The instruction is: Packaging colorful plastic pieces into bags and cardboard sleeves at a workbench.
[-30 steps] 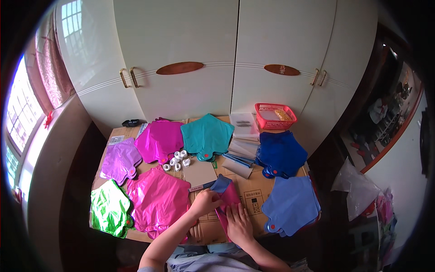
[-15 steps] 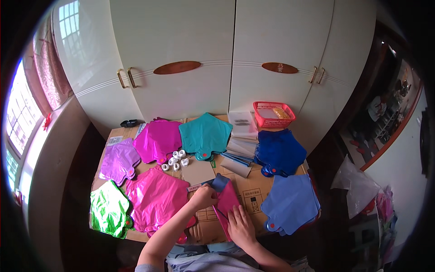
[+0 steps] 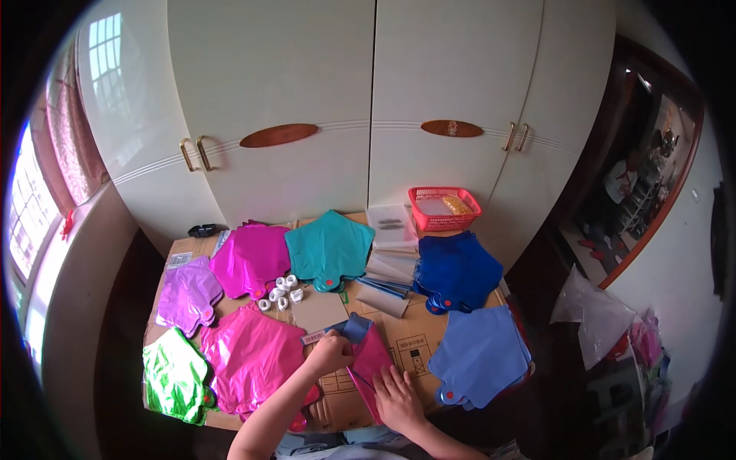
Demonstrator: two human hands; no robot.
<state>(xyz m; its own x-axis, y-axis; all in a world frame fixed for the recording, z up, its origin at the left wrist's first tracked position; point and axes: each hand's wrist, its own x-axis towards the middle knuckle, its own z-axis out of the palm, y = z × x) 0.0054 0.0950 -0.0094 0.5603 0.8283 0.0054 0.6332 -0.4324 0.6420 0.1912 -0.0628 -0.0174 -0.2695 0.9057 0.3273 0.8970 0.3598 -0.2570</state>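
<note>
- White wardrobe (image 3: 268, 84) just beyond the table, across the far side.
- Cardboard-covered table (image 3: 402, 331) before it.
- Large pink stack (image 3: 249, 353) of foil, near left; the left forearm (image 3: 277, 402) passes over its right side.
- Periwinkle stack (image 3: 479, 356), near right; dark blue stack (image 3: 460, 268), far right; teal stack (image 3: 330, 245), far middle.
- Red basket (image 3: 447, 223), far right.
- Folded pink foil (image 3: 371, 354), near middle, between the pink and periwinkle stacks.
- Right hand (image 3: 399, 400) flat on its right side, fingers extended, grasping nothing, covering part of it.
- Left hand (image 3: 330, 354) at its left edge, fingers curled; cannot tell whether they pinch anything.
- Small white rolls (image 3: 296, 295) left of middle.
</note>
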